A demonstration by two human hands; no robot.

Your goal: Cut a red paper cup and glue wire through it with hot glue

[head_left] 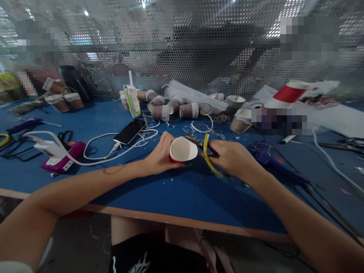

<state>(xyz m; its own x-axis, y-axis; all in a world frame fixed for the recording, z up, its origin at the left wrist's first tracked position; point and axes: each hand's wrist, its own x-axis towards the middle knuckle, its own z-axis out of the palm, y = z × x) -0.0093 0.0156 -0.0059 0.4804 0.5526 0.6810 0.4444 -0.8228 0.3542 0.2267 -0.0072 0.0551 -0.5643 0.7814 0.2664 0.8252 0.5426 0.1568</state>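
A red paper cup (183, 150) with a white inside is tilted with its mouth toward me. My left hand (159, 154) is closed round its left side. Fingers of my right hand (229, 156) are wrapped round the handles of a pair of scissors (207, 151) with a yellow loop. The blades point left and lie at the upper right part of the cup's rim. Whether the blades touch the paper cannot be made out.
Behind the hands lie a phone (129, 131), white cables, twine-wrapped cups (160, 113) and a drink carton (132, 101). A purple power adapter (63, 156) is at left, a blue glue gun (280, 167) at right. A mesh panel (182, 49) stands behind.
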